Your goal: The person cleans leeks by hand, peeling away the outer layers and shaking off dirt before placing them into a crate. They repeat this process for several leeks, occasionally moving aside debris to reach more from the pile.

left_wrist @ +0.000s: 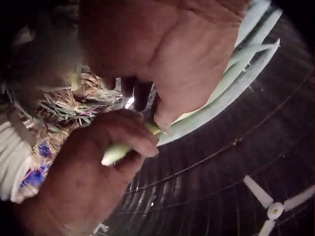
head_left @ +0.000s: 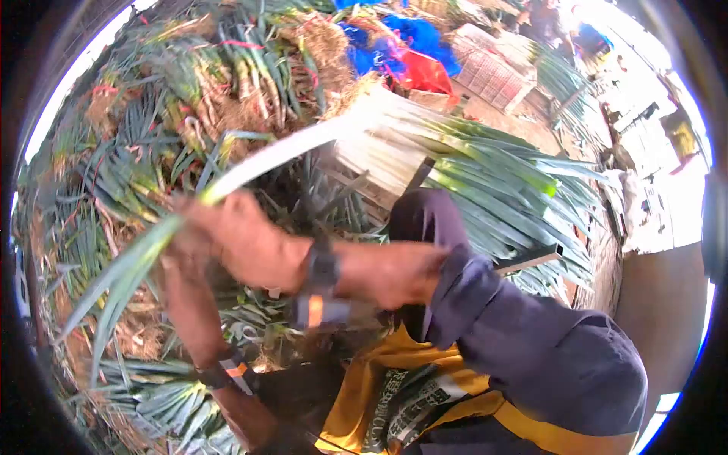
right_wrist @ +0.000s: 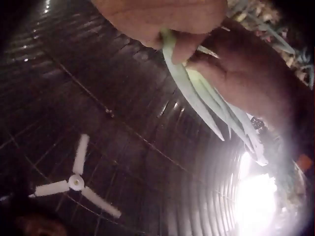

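Note:
Both hands hold one leek point(head_left: 282, 154), its white shaft slanting to the upper right and its green leaves trailing to the lower left in the head view. My right hand point(head_left: 246, 231) grips it where white turns to green; in the left wrist view this hand point(left_wrist: 81, 169) has its fingers curled round the pale stalk. Close beside it, my left hand point(head_left: 182, 250) pinches the leaf side, its thumb along the leaves point(right_wrist: 204, 96) in the right wrist view. Just beyond the shaft lies a stack of cleaned leeks point(head_left: 478, 163), white ends to the left.
Rooted leek bundles point(head_left: 243, 76), some with pink ties, heap up along the left and back. Metal bars point(head_left: 531, 258) stick out by the stack, close to the knee. A crate point(head_left: 493, 68) and blue and red bags point(head_left: 425, 68) lie behind. More leaves point(head_left: 163, 402) lie at lower left.

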A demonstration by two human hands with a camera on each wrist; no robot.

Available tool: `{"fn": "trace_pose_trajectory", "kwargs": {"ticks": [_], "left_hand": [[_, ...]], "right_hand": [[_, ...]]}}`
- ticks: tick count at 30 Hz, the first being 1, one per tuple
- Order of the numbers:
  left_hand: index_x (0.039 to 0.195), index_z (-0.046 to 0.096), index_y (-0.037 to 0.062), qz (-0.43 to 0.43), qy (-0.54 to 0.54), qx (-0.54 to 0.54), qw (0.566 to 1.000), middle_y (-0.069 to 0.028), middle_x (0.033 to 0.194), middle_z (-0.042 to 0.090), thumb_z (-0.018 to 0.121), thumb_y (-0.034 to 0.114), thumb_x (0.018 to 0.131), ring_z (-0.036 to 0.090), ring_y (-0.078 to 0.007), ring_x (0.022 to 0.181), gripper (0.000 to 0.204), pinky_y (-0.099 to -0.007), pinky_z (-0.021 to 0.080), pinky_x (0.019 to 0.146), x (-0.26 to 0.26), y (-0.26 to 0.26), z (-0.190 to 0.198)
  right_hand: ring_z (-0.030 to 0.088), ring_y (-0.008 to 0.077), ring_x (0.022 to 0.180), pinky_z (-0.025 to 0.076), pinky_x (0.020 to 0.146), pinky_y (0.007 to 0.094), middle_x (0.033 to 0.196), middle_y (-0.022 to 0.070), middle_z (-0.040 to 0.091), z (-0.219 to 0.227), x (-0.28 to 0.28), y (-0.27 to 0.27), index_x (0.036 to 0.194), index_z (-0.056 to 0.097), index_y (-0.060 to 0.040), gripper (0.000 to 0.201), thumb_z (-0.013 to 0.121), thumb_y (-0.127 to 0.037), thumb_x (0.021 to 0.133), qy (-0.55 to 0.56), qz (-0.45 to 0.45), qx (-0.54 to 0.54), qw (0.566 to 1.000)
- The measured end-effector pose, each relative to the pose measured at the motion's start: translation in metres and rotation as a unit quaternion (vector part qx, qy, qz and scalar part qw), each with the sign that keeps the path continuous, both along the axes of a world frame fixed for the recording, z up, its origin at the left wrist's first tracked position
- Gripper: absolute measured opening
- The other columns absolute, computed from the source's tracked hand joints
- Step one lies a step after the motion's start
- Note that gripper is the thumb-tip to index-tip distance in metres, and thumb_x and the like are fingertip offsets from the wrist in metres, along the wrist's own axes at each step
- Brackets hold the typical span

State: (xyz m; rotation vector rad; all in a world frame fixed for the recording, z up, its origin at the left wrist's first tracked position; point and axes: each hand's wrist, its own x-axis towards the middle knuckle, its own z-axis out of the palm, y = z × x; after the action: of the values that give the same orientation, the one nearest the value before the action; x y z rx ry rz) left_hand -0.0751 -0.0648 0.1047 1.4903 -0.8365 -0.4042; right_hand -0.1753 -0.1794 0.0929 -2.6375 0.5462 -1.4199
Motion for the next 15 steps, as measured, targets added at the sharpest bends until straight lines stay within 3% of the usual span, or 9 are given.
{"fn": "trace_pose_trajectory", "kwargs": {"ticks": [2,3,4,5,6,7,9,12,15], "left_hand": [[0.138,0.057,0.0009,-0.034,0.181,-0.088,0.979,-0.0119,0.128,0.065,0.054,0.025,0.107,0.061,-0.0264,0.121,0.039,-0.0421,0.048,0.106,-0.021,-0.016,0.005],[0.138,0.057,0.0016,-0.057,0.234,-0.076,0.968,-0.0113,0.129,0.065,0.054,0.025,0.107,0.061,-0.0251,0.121,0.039,-0.0408,0.048,0.106,-0.013,-0.021,-0.005],[0.139,0.057,0.0022,-0.082,0.287,-0.061,0.952,-0.0106,0.129,0.064,0.054,0.024,0.107,0.061,-0.0239,0.121,0.039,-0.0395,0.048,0.106,0.005,-0.027,-0.026],[0.139,0.057,0.0029,-0.109,0.338,-0.046,0.934,-0.0099,0.130,0.064,0.054,0.024,0.107,0.060,-0.0226,0.121,0.039,-0.0382,0.047,0.105,0.012,-0.034,-0.036],[0.137,0.059,0.0048,-0.097,0.335,-0.040,0.936,-0.0070,0.127,0.065,0.056,0.025,0.106,0.061,-0.0195,0.116,0.037,-0.0356,0.048,0.103,0.001,-0.041,-0.030],[0.136,0.059,0.0039,-0.092,0.343,-0.036,0.934,-0.0072,0.126,0.064,0.057,0.026,0.106,0.061,-0.0189,0.114,0.038,-0.0351,0.048,0.102,0.000,-0.048,-0.036],[0.135,0.059,0.0022,-0.082,0.357,-0.022,0.930,-0.0074,0.124,0.063,0.060,0.027,0.104,0.061,-0.0176,0.109,0.040,-0.0341,0.048,0.100,0.000,-0.064,-0.055],[0.128,0.063,0.0056,-0.091,0.405,0.011,0.910,-0.0029,0.115,0.064,0.064,0.030,0.102,0.060,-0.0157,0.102,0.035,-0.0329,0.049,0.096,-0.011,-0.089,-0.076],[0.126,0.065,0.0075,-0.095,0.410,0.058,0.905,-0.0011,0.109,0.065,0.066,0.031,0.101,0.061,-0.0148,0.099,0.034,-0.0324,0.050,0.094,-0.032,-0.112,-0.081]], "right_hand": [[0.062,0.0187,0.075,0.048,0.066,0.0368,0.082,0.0056,0.068,0.068,-0.048,-0.065,0.103,0.071,-0.0042,0.016,0.069,-0.014,0.089,-0.030,-0.120,-0.136,0.983],[0.061,0.0150,0.073,0.049,0.064,0.0362,0.081,0.0037,0.069,0.101,-0.078,-0.091,0.098,0.072,-0.0039,0.015,0.069,-0.017,0.092,-0.100,0.040,0.127,0.986],[0.060,0.0113,0.071,0.050,0.061,0.0356,0.081,0.0018,0.069,0.134,-0.107,-0.117,0.093,0.072,-0.0036,0.017,0.068,-0.020,0.094,-0.236,0.156,0.365,0.887],[0.061,0.0107,0.072,0.053,0.064,0.0346,0.080,0.0013,0.069,0.148,-0.132,-0.154,0.094,0.072,-0.0026,0.018,0.069,-0.020,0.093,-0.261,0.181,0.288,0.904],[0.065,0.0172,0.068,0.055,0.064,0.0362,0.078,0.0059,0.071,0.173,-0.169,-0.188,0.097,0.073,-0.0017,0.018,0.070,-0.018,0.090,-0.193,0.085,0.168,0.963],[0.068,0.0412,0.068,0.056,0.065,0.0496,0.080,0.0208,0.071,0.201,-0.196,-0.192,0.088,0.069,0.0020,0.032,0.059,-0.028,0.092,-0.168,0.018,0.197,0.966],[0.069,0.0316,0.067,0.056,0.064,0.0446,0.076,0.0165,0.069,0.253,-0.252,-0.198,0.091,0.068,0.0029,0.026,0.059,-0.022,0.092,0.055,-0.196,0.051,0.978],[0.068,0.0208,0.076,0.053,0.065,0.0401,0.077,0.0162,0.067,0.273,-0.295,-0.199,0.093,0.068,0.0024,0.021,0.063,-0.018,0.091,0.377,-0.350,-0.028,0.857],[0.069,0.0307,0.069,0.055,0.062,0.0447,0.079,0.0139,0.070,0.176,-0.334,-0.234,0.096,0.069,-0.0101,0.017,0.065,-0.023,0.085,0.467,-0.206,-0.045,0.859]]}}
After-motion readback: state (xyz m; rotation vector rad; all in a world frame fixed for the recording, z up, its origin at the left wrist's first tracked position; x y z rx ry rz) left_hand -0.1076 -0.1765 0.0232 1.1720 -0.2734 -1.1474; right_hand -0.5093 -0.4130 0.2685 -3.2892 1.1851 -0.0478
